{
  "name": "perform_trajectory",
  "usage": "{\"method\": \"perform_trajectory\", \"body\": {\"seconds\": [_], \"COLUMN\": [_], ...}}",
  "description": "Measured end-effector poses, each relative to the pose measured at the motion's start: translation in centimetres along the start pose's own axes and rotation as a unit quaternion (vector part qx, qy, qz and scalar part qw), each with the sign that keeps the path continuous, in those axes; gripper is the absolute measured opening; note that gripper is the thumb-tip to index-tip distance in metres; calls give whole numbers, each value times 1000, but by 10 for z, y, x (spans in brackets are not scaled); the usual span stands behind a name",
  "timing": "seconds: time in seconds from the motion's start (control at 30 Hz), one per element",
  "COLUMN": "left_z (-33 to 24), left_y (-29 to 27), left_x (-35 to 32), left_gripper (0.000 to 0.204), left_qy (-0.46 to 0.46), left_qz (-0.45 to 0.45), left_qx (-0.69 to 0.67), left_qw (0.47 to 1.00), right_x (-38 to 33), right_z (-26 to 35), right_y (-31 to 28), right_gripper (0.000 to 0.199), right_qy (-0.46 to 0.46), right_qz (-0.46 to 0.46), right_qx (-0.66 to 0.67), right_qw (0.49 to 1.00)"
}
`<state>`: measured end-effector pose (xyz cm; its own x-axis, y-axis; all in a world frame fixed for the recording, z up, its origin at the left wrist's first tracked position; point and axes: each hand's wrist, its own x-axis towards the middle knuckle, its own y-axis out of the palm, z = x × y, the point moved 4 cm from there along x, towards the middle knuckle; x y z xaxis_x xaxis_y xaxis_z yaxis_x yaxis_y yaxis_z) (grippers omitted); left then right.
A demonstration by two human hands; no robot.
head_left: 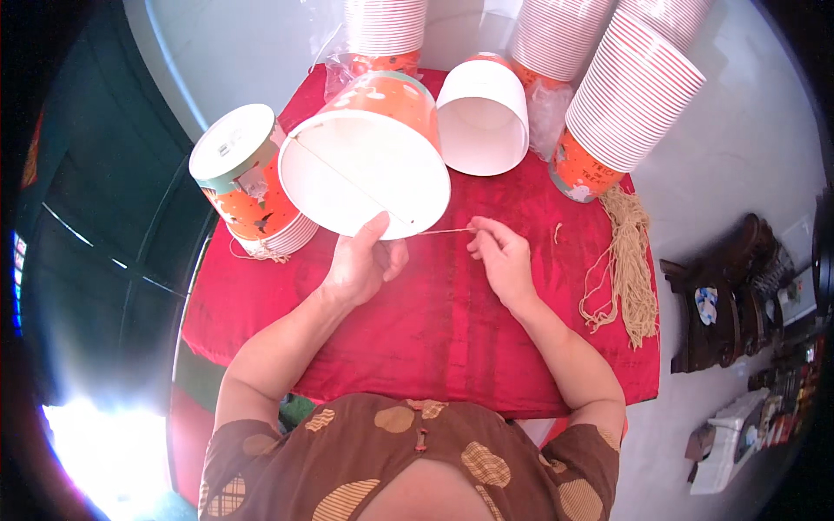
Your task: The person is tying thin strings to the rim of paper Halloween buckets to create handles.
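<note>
My left hand grips the lower rim of an orange paper bucket, thumb against the white inner wall and fingers beneath. The bucket is tilted, its wide white mouth facing me. A thin beige string runs across the mouth from the upper left side to a small hole at the lower right. From there it comes out and stretches taut to my right hand, which pinches it between thumb and fingertips. Behind, a second bucket lies on its side, mouth toward me.
Upside-down orange buckets stand at the left. Tall stacks of nested buckets rise at the back, some in clear plastic. A hank of beige string hangs at the right on the red tablecloth. Dark wooden furniture stands beyond.
</note>
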<state>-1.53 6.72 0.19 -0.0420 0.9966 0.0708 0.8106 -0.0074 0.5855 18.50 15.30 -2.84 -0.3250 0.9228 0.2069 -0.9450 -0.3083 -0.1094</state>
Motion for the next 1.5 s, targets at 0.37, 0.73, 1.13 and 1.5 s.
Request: {"method": "perform_trajectory", "body": {"seconds": [0.37,0.73,1.13,1.5], "left_z": [19,22,22,35], "left_y": [8,-2,4,1], "left_x": [-7,1,0,-3], "left_gripper": [28,31,40,42], "left_qy": [-47,-47,-71,-135], "left_qz": [1,-6,-32,34], "left_qx": [43,-5,-45,-77], "left_qw": [998,999,996,987], "right_x": [10,-6,-12,-12], "right_z": [-7,22,13,14], "right_y": [-9,8,14,14], "right_gripper": [11,42,14,11], "right_qy": [113,38,96,87], "right_qz": [-42,59,101,85], "right_qx": [296,177,258,298], "right_qw": [948,982,956,947]}}
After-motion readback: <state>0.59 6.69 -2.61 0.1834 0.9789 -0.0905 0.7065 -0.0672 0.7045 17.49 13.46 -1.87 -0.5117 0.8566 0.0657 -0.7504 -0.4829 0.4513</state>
